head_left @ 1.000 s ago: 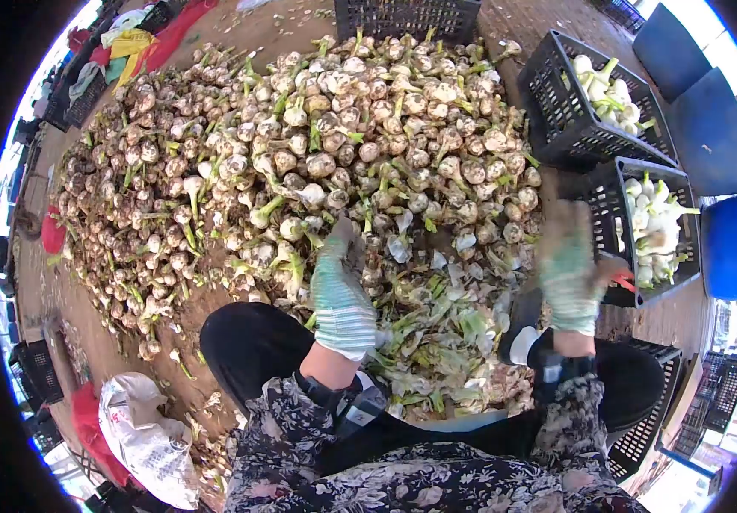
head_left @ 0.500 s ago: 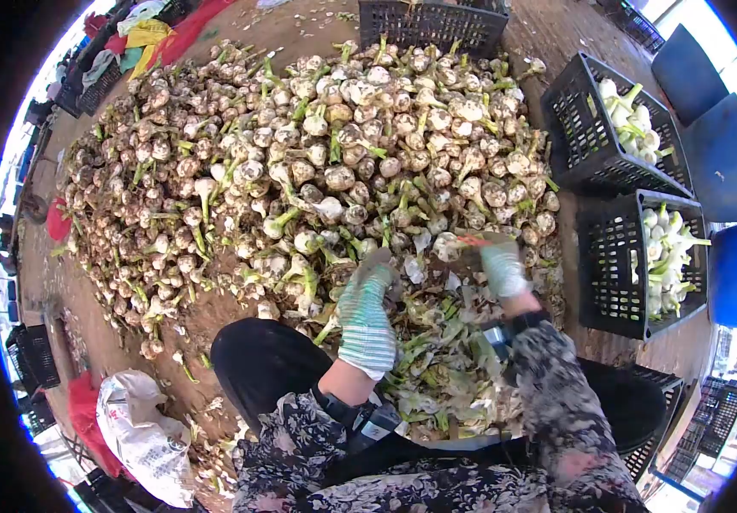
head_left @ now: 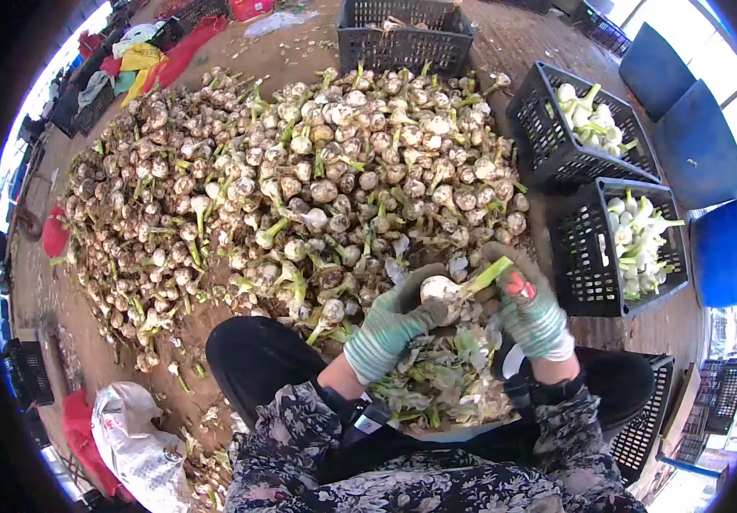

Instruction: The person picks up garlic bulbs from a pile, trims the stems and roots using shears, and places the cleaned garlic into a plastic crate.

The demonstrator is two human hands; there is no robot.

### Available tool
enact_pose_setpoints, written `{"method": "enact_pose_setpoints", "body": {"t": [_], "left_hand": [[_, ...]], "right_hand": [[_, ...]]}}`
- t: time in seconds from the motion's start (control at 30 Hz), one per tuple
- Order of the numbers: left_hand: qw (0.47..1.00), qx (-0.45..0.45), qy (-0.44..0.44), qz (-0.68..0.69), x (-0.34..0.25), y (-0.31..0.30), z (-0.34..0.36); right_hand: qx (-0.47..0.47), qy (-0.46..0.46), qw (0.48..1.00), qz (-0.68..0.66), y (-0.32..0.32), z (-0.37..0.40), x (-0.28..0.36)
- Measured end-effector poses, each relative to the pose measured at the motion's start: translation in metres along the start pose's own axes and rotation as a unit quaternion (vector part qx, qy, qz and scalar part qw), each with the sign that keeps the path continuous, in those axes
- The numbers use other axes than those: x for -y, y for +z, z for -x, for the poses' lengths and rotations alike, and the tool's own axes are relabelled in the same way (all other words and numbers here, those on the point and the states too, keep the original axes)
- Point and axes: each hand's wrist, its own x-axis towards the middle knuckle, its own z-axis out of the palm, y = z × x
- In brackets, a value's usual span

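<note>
A garlic bulb (head_left: 441,291) with a green stem is held between my gloved hands, above a heap of peeled skins (head_left: 449,368). My left hand (head_left: 398,321) wraps its fingers round the bulb's left side. My right hand (head_left: 529,303) is closed near the stem end, with a small red object (head_left: 518,286) in its grip; the fingers partly hide what that is. Beyond both hands spreads a large pile of unpeeled, soil-stained bulbs (head_left: 325,162).
Two black crates (head_left: 562,162) (head_left: 580,265) of cleaner white bulbs stand at the right, beside blue panels (head_left: 700,145). Another black crate (head_left: 402,50) is behind the pile. A white sack (head_left: 142,449) lies at the lower left.
Both hands have drawn back toward my body and closer together, with a bulb now between them. The view has shifted slightly, showing more of the far crate.
</note>
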Motion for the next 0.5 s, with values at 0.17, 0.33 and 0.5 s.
{"method": "enact_pose_setpoints", "body": {"t": [0.17, 0.33, 0.5], "left_hand": [[0.961, -0.072, 0.215, -0.159, 0.020, 0.004, -0.002], [0.878, -0.108, 0.309, -0.350, 0.020, -0.005, -0.003], [0.916, -0.115, 0.271, -0.272, 0.021, -0.007, -0.005]], "right_hand": [[-0.070, 0.033, 0.985, -0.156, 0.003, 0.006, -0.061], [-0.085, -0.051, 0.993, -0.058, 0.006, -0.007, -0.082], [-0.001, -0.069, 0.994, -0.082, 0.010, -0.006, -0.075]]}}
